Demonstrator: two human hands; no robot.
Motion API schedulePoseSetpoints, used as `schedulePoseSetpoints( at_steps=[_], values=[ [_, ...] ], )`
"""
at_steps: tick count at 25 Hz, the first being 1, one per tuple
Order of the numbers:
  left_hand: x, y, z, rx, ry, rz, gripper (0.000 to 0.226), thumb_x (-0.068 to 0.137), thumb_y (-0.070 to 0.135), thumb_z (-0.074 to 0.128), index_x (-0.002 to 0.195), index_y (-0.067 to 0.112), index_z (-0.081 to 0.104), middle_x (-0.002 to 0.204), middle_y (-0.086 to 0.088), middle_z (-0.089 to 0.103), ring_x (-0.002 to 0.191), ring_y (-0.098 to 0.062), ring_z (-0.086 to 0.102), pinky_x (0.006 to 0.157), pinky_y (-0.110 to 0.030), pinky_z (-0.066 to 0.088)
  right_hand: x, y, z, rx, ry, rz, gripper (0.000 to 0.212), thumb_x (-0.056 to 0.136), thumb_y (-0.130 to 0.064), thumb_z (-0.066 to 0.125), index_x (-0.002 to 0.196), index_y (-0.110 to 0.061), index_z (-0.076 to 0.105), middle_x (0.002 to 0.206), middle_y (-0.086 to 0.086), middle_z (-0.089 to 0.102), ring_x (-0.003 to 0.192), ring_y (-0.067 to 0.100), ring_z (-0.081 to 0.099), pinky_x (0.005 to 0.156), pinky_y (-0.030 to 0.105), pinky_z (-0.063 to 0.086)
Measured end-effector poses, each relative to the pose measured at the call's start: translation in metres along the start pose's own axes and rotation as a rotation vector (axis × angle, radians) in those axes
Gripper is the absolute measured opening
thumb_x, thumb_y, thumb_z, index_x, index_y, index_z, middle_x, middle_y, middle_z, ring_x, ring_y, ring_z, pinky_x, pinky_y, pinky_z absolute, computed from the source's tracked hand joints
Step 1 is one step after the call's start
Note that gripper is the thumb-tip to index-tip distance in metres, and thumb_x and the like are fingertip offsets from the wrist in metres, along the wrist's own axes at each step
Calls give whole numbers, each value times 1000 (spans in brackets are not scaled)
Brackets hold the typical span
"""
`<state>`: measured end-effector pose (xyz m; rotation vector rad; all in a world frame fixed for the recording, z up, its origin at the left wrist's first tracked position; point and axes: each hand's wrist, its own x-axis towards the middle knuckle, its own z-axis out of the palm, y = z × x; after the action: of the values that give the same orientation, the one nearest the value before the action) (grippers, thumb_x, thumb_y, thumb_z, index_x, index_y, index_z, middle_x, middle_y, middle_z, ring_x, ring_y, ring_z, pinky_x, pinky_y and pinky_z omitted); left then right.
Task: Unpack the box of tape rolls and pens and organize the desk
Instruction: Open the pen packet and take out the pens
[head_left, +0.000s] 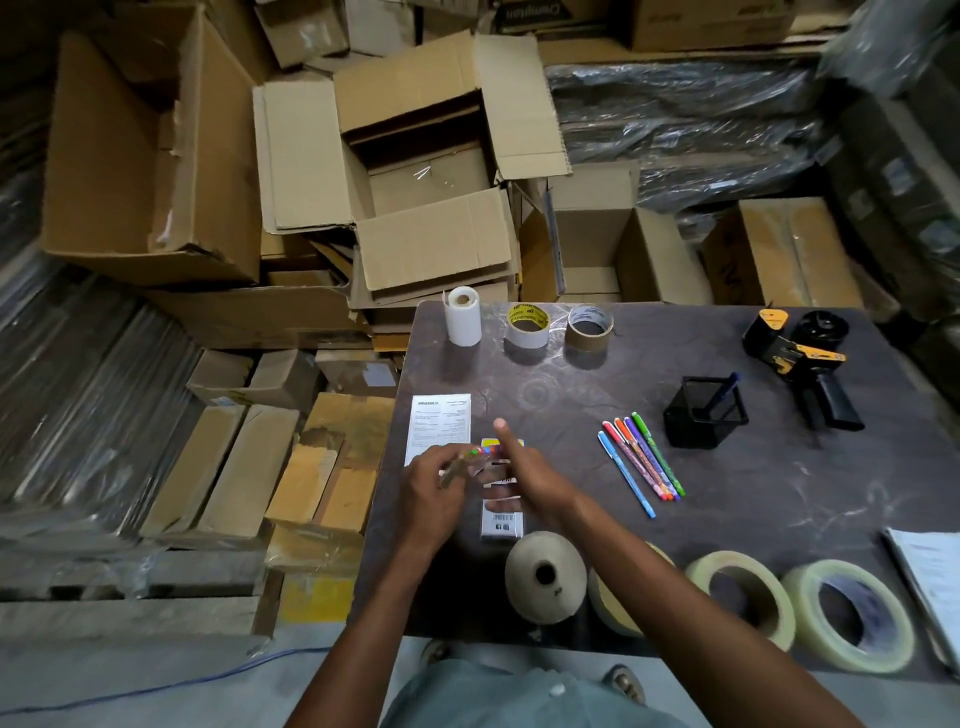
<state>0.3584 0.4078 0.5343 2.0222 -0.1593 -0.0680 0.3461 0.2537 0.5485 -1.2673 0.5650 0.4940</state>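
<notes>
My left hand (434, 491) pinches a bundle of coloured pens (470, 457) above the dark desk (779, 493). My right hand (524, 470) is just right of it, one finger stretched forward, over a small pen packet (501, 522) lying flat on the desk. Several coloured pens (641, 462) lie side by side to the right. A black mesh pen holder (706, 413) with one blue pen stands behind them. Three tape rolls (527, 325) stand along the far edge. Big clear tape rolls (743, 597) and a beige roll (545, 574) line the near edge.
A printed invoice (439, 423) lies left of my hands. A black and yellow tape dispenser (802, 358) lies at the far right. Papers (930, 571) sit at the right edge. An open empty carton (426, 182) and stacked cardboard boxes fill the floor beyond and left.
</notes>
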Motion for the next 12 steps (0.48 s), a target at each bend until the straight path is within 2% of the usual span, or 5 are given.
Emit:
schedulePoseSetpoints(
  at_steps=[2, 4, 7, 10, 12],
  values=[
    [3, 8, 6, 33, 38, 134, 17, 80, 19, 67, 95, 17, 75, 94, 4, 72, 91, -17, 67, 79, -36, 55, -4, -10, -3, 165, -45, 9, 41, 96, -49, 56, 95, -10, 70, 77, 7, 68, 68, 19, 68, 71, 31, 61],
    [2, 16, 11, 24, 62, 220, 28, 74, -2, 69, 94, 16, 77, 91, 4, 71, 89, -11, 67, 76, -28, 55, -6, -14, -10, 176, -28, 8, 23, 96, -28, 60, 101, -8, 72, 79, 7, 69, 70, 17, 68, 73, 28, 60],
    [-3, 25, 14, 30, 71, 224, 41, 67, -16, 67, 86, 19, 76, 92, 7, 69, 93, -4, 65, 69, -22, 55, -7, -9, -22, 142, 15, -23, 23, 92, -8, 54, 106, -7, 73, 84, 7, 67, 67, 16, 56, 67, 26, 48],
    [-6, 17, 19, 85, 167, 227, 48, 61, -18, 51, 84, 19, 72, 94, 4, 67, 95, -9, 63, 81, -26, 55, -10, -4, -32, 92, 92, -122, 25, 93, -2, 56, 115, -7, 68, 99, 12, 65, 72, 16, 57, 63, 22, 49],
    [-6, 12, 24, -14, 196, 74, 43, 68, -6, 49, 94, 22, 69, 101, 1, 66, 95, -15, 65, 84, -35, 57, -13, -2, -37, 8, 94, -212, 34, 92, -1, 60, 125, -11, 63, 99, 16, 69, 71, 12, 60, 60, 20, 51]
  ],
)
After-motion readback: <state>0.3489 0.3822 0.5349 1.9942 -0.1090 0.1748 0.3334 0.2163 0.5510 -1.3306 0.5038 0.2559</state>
